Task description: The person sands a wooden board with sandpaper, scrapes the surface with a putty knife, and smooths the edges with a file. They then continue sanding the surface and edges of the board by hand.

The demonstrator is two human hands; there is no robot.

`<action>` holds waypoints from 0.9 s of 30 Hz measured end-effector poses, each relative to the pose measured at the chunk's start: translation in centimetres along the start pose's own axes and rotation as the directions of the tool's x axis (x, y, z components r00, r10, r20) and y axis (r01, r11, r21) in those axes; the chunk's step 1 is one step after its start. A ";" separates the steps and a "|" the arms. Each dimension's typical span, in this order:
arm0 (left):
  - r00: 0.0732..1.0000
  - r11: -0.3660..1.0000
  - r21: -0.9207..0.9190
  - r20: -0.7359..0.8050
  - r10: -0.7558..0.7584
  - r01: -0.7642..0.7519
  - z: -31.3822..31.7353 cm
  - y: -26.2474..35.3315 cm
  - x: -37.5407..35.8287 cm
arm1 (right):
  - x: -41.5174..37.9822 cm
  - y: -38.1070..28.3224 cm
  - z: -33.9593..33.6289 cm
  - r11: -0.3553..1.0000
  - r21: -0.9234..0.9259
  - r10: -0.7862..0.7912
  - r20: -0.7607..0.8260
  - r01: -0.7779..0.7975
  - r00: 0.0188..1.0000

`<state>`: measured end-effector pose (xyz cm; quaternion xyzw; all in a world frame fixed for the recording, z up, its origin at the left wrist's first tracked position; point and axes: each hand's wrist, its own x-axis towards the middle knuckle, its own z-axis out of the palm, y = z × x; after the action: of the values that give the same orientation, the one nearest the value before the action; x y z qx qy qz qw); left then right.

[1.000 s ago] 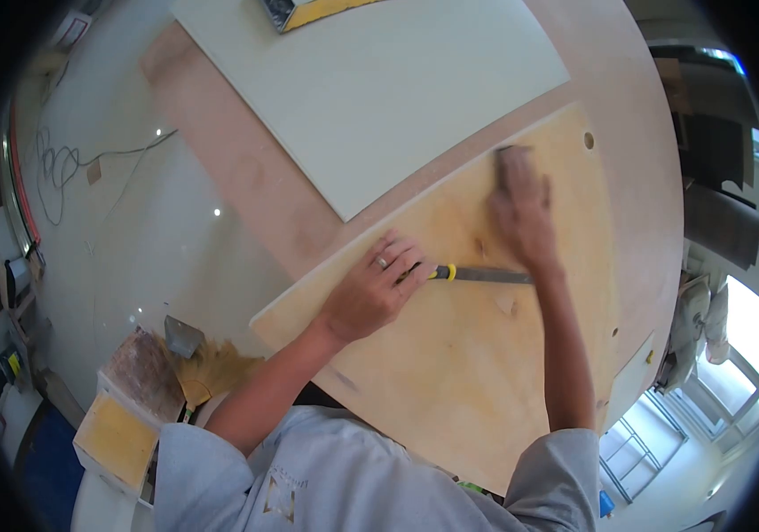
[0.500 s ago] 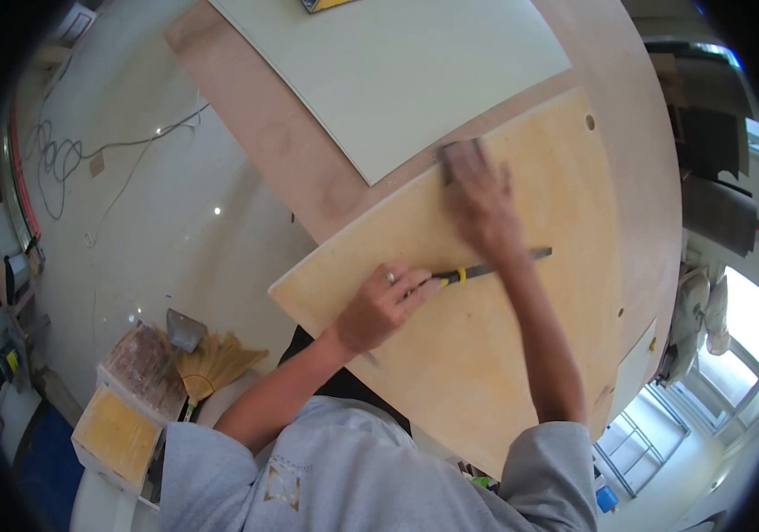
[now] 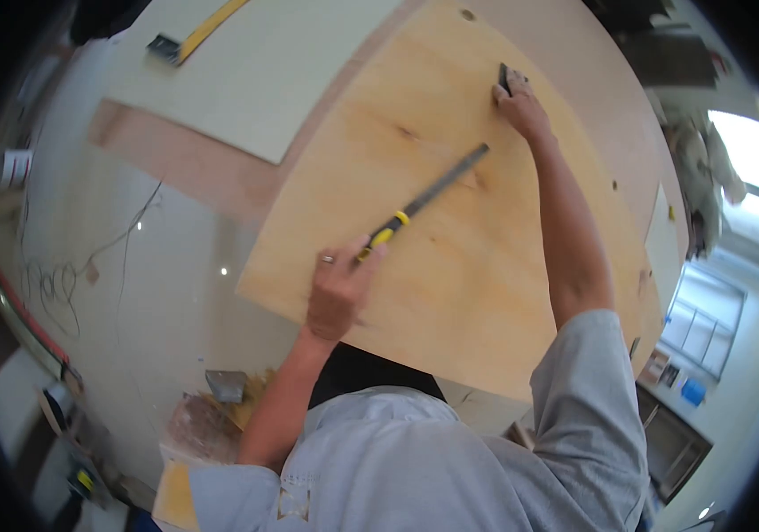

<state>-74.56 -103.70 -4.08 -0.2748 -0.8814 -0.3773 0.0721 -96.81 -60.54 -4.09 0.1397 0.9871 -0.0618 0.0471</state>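
A pale plywood panel [image 3: 370, 186] with a few holes near its edge lies in front of me. My left hand [image 3: 339, 288] is wrapped round the black and yellow handle of a file [image 3: 437, 189], near the panel's left edge. The file's metal blade points up and right above the panel. Farther out, my right hand [image 3: 523, 108] grips a dark sanding block [image 3: 504, 80] on the panel, near its curved far edge. The block's underside is hidden.
A pale sheet [image 3: 246, 80] lies on the brownish board [image 3: 193, 164] beyond the panel. On it is a yellow strip [image 3: 211, 29] with a dark end piece. Cables [image 3: 60, 284] trail over the floor at left. A grey dustpan [image 3: 226, 384] lies low left.
My view has turned. The right hand has moved with the sanding block from the panel's left edge to its far right side. My left hand keeps the file, whose blade points more upward.
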 end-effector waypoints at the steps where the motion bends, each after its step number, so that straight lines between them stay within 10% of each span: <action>1: 1.000 1.000 -0.001 -0.003 -0.011 0.011 0.0 -0.2 0.1 | 0.2 4.0 0.5 0.996 0.055 0.074 0.002 -0.074 0.997; 5: 0.998 1.000 0.005 -0.056 -0.016 0.016 0.4 0.3 -0.1 | -8.3 19.9 4.7 0.994 -0.077 0.067 -0.099 -0.075 0.993; 20: 0.923 0.799 0.517 -0.042 0.383 -0.308 11.6 6.2 8.5 | -56.5 13.0 3.6 0.936 0.225 0.327 -0.276 -0.270 0.904; 22: 0.909 0.885 0.237 0.225 0.351 -0.401 13.6 7.7 5.0 | -59.8 13.2 4.7 0.907 0.216 0.414 -0.300 -0.362 0.859; 27: 0.845 0.846 0.297 0.454 0.283 -0.443 14.3 15.2 -3.6 | -63.3 13.3 5.0 0.848 0.362 0.520 -0.432 -0.387 0.736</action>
<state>-62.19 -86.58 -5.86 -0.4900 -0.8646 -0.1097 0.0185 -32.18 -65.65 -3.47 0.3938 0.8820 -0.1317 -0.2226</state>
